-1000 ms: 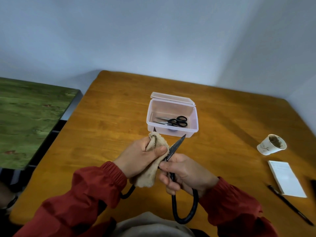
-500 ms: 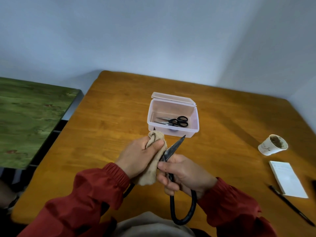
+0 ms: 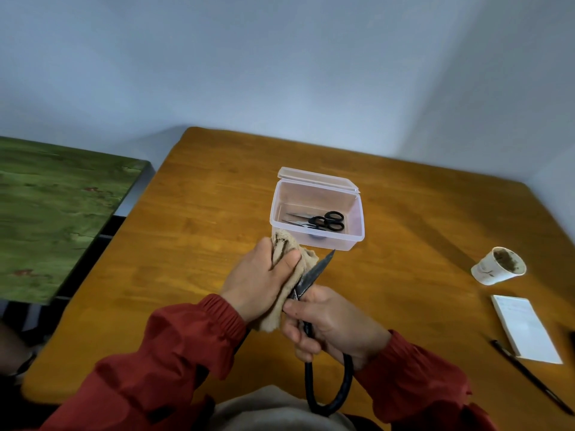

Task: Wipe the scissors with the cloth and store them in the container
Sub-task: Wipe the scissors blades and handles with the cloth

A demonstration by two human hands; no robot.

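Observation:
Over the front of the wooden table (image 3: pixel 193 231), my right hand (image 3: pixel 329 325) grips large black scissors (image 3: pixel 315 272) near the pivot, one long handle loop hanging below it. The dark blade points up and right toward the container. My left hand (image 3: pixel 258 281) presses a beige cloth (image 3: pixel 295 259) around the other blade, which the cloth hides. Just behind my hands stands a clear plastic container (image 3: pixel 357 213) with its lid open, holding small black-handled scissors (image 3: pixel 323 220).
A tipped white paper cup (image 3: pixel 497 265) with a brown stained inside lies at the right. Near the right front edge lie a white notepad (image 3: pixel 525 328) and a black pen (image 3: pixel 529 374). A green-topped table (image 3: pixel 53 213) stands to the left.
My left hand has slid the cloth up along the blade, toward the tip and the container. My right hand holds the scissors in about the same place.

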